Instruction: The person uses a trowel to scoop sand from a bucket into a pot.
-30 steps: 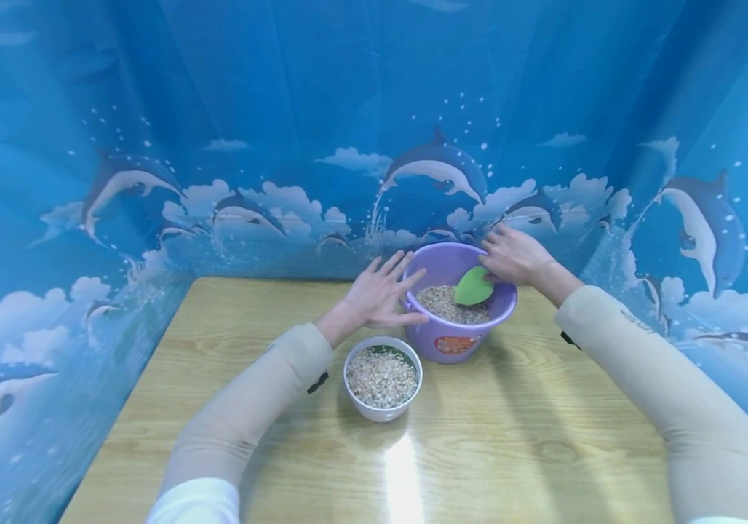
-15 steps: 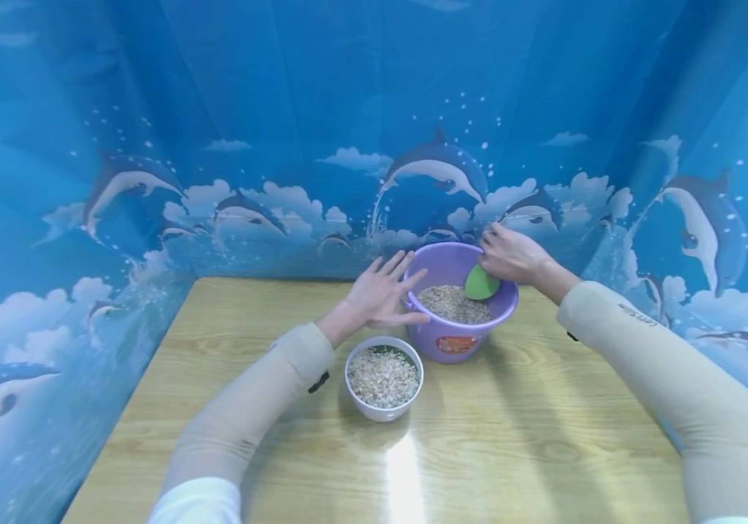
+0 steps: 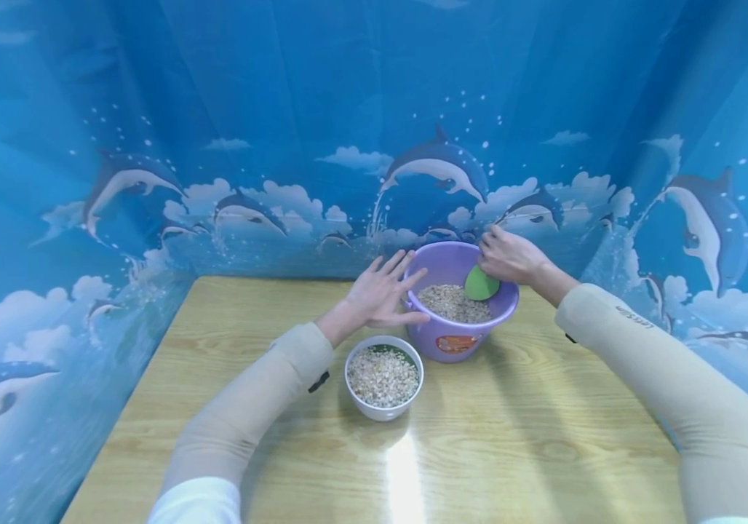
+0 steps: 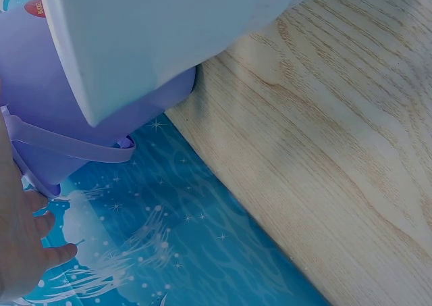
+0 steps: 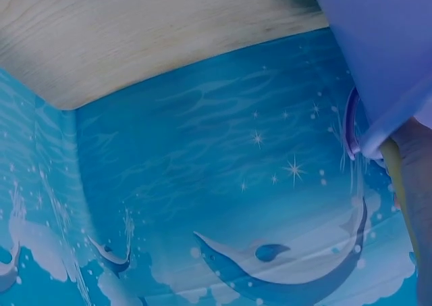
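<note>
Purple bucket point(image 3: 423, 340) near table's back edge point(image 3: 282, 281); wood point(image 3: 583, 407) stretches front-right.

Purple bucket point(image 3: 425, 340) upright on the wood table point(image 3: 531, 444), pale granular stuff point(image 3: 451, 304) in its bottom. My left hand point(image 3: 383, 295) is at the bucket's left rim, fingers straight and splayed, thumb out over the near rim. My right hand point(image 3: 508, 256) is at the bucket's right rim, fingers curled on a green scoop point(image 3: 481, 285); handle hidden by my grip, blade tilted down inside the bucket. Can't tell if it's touching the grains. White bowl point(image 3: 380, 415) just front-left of the bucket, filled with similar grains point(image 3: 382, 377), green patch showing inside at its far edge. Red-orange label point(image 3: 456, 343) on bucket's near side. Blue dolphin-print curtain point(image 3: 321, 87) behind bucket.
</note>
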`<state>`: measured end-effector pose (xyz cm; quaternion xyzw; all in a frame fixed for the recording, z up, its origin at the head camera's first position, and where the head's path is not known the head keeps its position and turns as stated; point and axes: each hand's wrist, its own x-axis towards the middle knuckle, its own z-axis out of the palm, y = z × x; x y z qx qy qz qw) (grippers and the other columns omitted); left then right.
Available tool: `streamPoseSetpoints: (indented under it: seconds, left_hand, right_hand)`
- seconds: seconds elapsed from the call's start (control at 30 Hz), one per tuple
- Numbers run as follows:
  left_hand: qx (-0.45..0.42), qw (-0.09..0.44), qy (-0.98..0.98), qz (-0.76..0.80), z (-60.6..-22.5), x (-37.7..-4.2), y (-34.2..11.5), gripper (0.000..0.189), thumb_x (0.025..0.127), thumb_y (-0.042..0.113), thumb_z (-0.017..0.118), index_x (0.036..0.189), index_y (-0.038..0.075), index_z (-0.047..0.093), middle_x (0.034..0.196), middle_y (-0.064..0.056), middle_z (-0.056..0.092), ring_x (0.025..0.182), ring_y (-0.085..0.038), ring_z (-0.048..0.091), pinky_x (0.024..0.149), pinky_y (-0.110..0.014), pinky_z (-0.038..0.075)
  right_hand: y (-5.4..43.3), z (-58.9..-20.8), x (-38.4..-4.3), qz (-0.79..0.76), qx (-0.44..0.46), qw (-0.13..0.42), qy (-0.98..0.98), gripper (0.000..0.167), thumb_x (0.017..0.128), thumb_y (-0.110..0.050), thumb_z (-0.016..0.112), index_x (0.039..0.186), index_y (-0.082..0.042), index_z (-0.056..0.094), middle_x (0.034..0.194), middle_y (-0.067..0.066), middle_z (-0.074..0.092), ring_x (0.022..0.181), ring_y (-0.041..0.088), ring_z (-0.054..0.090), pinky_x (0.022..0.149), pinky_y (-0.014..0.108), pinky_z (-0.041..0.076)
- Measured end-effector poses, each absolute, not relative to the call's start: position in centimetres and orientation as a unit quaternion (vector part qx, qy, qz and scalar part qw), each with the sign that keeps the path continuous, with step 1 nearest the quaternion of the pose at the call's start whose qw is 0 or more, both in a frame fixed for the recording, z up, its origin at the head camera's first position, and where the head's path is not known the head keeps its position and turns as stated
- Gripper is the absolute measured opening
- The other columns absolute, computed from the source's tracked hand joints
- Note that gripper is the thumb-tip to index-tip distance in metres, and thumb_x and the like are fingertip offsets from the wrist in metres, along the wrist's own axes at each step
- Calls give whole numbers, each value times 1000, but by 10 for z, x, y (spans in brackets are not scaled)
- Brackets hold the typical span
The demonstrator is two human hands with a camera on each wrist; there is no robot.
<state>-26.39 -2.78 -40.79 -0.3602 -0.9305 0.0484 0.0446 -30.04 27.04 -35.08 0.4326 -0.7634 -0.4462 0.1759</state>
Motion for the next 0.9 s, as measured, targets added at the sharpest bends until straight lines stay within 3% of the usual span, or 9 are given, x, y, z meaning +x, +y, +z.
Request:
streamPoseSetpoints:
  seconds: [0.23, 0.47, 0.7, 0.9]
  left_hand:
    - [-361, 46, -930, 44, -407, -264, -28, 98, 96, 85, 38, 170, 22, 24, 179, -16, 13, 166, -36, 18, 134, -60, 26]
    - [-362, 46, -930, 41, -408, -263, -29, 98, 96, 85, 39, 170, 22, 24, 179, -16, 13, 167, -35, 17, 134, -60, 26]
    - [-362, 52, -930, 43, -410, -264, -29, 98, 96, 84, 40, 170, 22, 24, 179, -17, 14, 166, -36, 19, 133, -61, 27]
    - [-363, 56, -929, 43, -410, -265, -28, 98, 95, 85, 40, 169, 22, 25, 179, -16, 15, 166, -36, 20, 133, -61, 27]
  right_hand:
    - [268, -360, -304, -432, 434, 168, -772, 9, 91, -19, 80, 92, -10, 77, 94, 11, 77, 91, 28, 68, 89, 42, 55]
    - [266, -369, -308, -414, 433, 120, -792, 14, 91, -25, 80, 96, -12, 77, 92, 8, 75, 87, 25, 64, 83, 40, 53]
    - [262, -374, -311, -359, 430, 102, -822, 36, 93, -49, 75, 97, -13, 78, 97, 9, 76, 94, 28, 67, 90, 44, 54]
    - [258, -382, -314, -314, 441, 80, -837, 44, 93, -56, 73, 101, -13, 77, 98, 10, 76, 99, 30, 68, 102, 50, 55]
